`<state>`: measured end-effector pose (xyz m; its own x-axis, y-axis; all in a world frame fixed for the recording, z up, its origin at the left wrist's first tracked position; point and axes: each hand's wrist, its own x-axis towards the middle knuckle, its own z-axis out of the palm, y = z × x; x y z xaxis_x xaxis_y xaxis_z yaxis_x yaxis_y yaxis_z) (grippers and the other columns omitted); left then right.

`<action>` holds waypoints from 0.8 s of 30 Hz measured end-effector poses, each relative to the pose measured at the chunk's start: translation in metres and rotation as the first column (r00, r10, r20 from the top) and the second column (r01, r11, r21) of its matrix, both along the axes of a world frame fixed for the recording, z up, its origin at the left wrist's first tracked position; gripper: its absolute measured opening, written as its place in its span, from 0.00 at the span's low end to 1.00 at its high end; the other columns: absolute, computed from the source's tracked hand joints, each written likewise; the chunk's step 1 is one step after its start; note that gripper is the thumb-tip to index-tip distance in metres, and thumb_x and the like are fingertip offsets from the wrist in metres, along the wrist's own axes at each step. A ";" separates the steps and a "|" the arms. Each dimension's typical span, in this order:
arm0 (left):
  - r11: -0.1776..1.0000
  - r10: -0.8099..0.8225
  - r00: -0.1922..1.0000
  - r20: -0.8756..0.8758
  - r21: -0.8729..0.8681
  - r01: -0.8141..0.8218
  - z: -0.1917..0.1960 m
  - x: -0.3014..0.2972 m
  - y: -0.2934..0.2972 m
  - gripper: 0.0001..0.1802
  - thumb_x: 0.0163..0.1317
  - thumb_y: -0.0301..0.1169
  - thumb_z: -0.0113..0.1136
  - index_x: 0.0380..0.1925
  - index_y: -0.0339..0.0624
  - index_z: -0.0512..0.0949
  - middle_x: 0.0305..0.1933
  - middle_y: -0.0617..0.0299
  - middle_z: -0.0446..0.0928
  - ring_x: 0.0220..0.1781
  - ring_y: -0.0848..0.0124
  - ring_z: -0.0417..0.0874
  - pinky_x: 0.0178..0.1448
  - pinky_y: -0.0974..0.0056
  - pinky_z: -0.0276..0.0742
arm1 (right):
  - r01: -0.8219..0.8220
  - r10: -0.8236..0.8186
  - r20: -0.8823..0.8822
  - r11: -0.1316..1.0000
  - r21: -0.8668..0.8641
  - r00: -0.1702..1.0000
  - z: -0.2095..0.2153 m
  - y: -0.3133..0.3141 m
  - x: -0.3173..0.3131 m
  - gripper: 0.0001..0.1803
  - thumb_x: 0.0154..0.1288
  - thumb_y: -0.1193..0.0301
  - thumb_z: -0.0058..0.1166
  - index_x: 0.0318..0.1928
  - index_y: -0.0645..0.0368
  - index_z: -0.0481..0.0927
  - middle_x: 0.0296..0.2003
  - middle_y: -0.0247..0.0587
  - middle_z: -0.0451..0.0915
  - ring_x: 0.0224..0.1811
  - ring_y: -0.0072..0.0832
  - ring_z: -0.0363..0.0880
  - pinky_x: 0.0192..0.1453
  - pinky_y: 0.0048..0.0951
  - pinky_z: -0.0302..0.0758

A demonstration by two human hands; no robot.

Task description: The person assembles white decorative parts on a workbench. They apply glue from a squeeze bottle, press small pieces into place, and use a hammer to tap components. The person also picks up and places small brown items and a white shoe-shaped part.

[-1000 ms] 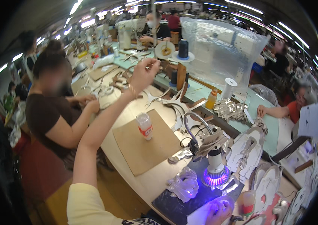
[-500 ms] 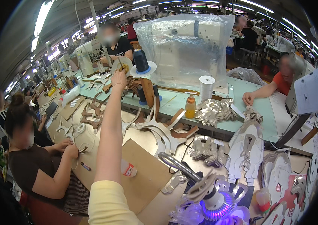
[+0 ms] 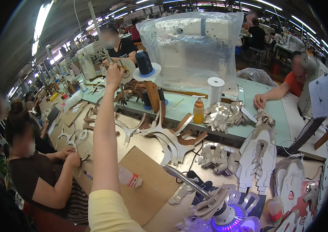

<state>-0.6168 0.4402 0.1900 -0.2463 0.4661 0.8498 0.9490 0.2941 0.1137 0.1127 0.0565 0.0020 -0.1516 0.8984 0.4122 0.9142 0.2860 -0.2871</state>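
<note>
Several curved, brown leather-like strips (image 3: 134, 89)

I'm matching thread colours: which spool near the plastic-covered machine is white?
The white spool standing beside the amber-filled bottle. Only it is pale: the large spool and the two smaller spools by the wooden block are dark.

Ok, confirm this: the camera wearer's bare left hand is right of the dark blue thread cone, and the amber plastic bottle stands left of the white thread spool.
Wrong side: the head view shows the wearer's left hand left of the dark blue thread cone. The amber bottle does stand left of the white spool.
</note>
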 end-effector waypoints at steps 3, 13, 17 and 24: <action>0.981 -0.136 0.990 0.022 0.144 0.131 0.032 0.000 0.005 0.12 0.57 0.34 0.63 0.32 0.35 0.84 0.33 0.49 0.82 0.38 0.53 0.87 0.44 0.55 0.81 | 0.005 -0.005 -0.025 1.000 0.004 1.000 0.000 -0.001 0.000 0.17 0.63 0.65 0.61 0.47 0.64 0.79 0.44 0.53 0.75 0.48 0.51 0.72 0.54 0.50 0.69; 0.772 -0.634 0.580 0.512 0.464 0.434 0.117 0.023 -0.001 0.13 0.67 0.31 0.63 0.38 0.27 0.82 0.35 0.56 0.85 0.35 0.70 0.88 0.39 0.71 0.86 | -0.008 0.010 -0.036 0.999 0.048 0.999 -0.003 0.001 0.001 0.15 0.63 0.68 0.62 0.48 0.62 0.81 0.45 0.52 0.76 0.49 0.50 0.74 0.54 0.50 0.70; 0.694 -0.694 0.480 0.537 0.322 0.643 0.165 0.084 -0.015 0.16 0.66 0.39 0.64 0.38 0.33 0.84 0.30 0.62 0.85 0.25 0.78 0.83 0.25 0.75 0.74 | 0.069 -0.069 -0.072 0.998 -0.009 0.995 -0.009 -0.003 0.004 0.14 0.60 0.69 0.63 0.44 0.61 0.81 0.43 0.47 0.76 0.49 0.44 0.74 0.53 0.46 0.69; 0.103 -0.772 -0.208 0.601 0.442 0.891 0.213 0.284 -0.057 0.15 0.73 0.31 0.54 0.51 0.28 0.78 0.53 0.52 0.81 0.53 0.68 0.84 0.66 0.66 0.81 | 0.074 -0.077 -0.343 0.997 -0.022 0.936 -0.016 -0.009 0.017 0.19 0.56 0.67 0.68 0.48 0.56 0.80 0.50 0.48 0.73 0.55 0.45 0.70 0.58 0.47 0.64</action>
<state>-0.3330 0.3834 0.4030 0.1241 0.7712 0.6244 0.0187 -0.6310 0.7756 0.1302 0.0474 -0.0137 0.0665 0.9053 0.4195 0.7782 0.2161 -0.5897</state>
